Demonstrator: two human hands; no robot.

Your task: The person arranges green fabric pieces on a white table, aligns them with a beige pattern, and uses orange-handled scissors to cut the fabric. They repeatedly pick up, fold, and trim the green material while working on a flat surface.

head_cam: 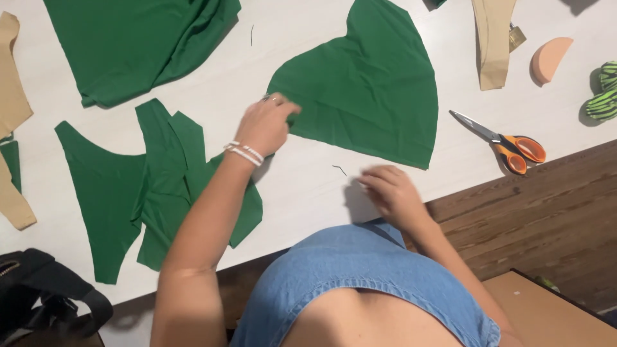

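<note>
Nearest the camera, a denim garment (360,270) of faded blue with a stitched hem covers the person's front, and a black strap bag (45,295) sits at the lower left corner. The right hand (392,193) rests low on the pale, smooth table (302,186), fingers curled loosely, grasping nothing that shows; a short dark thread (339,169) lies just beside it. The left hand (267,123), with white bead bracelets (244,153) at the wrist, presses on the lower left edge of a large curved piece of green fabric (366,83), fingers bent against the cloth; whether it pinches the edge cannot be told. Under the left forearm lie smaller cut green pieces (160,186), matte and soft, overlapping one another. To the right, orange-handled scissors (508,144) lie closed on the table, well apart from both hands. Farther off are a rumpled green fabric heap (135,45), a tan cloth strip (495,38), a peach half-round block (549,59) and a green striped object (604,93).
</note>
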